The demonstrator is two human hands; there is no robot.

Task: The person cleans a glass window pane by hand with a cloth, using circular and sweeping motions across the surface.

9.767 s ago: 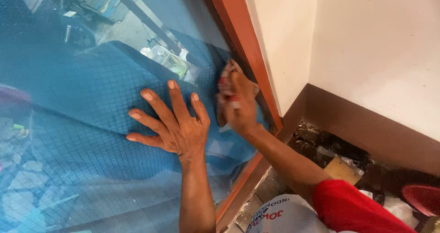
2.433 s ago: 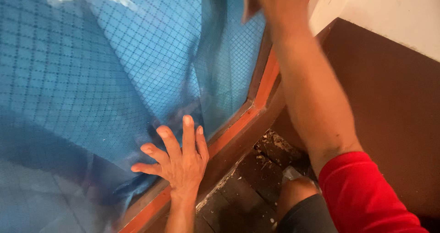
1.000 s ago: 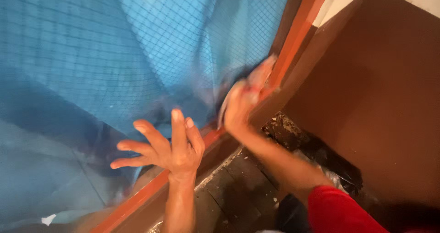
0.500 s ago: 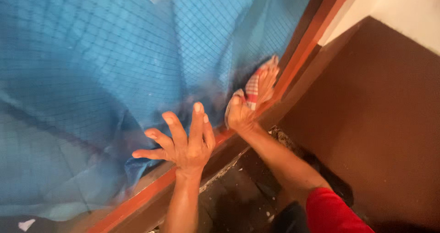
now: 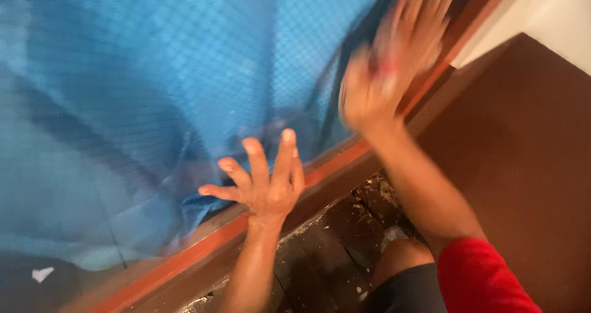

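Observation:
A wide window pane (image 5: pixel 123 91) covered with blue film printed in a fine grid fills the left of the view. My left hand (image 5: pixel 266 180) presses flat on the film near the bottom frame, fingers spread. My right hand (image 5: pixel 385 73) is higher, against the film close to the right frame, blurred by motion. It grips a small pale cloth with red marks (image 5: pixel 414 39). The film is wrinkled and folded between the two hands.
A red-brown window frame (image 5: pixel 203 251) runs along the bottom and up the right side. Below it lies a dark, dirty sill or floor with debris (image 5: pixel 363 208). A brown wall panel (image 5: pixel 523 165) and white wall (image 5: pixel 554 17) stand at the right.
My right hand with the cloth has swept upward along the film toward the right frame. My left hand has stayed pressed near the bottom frame.

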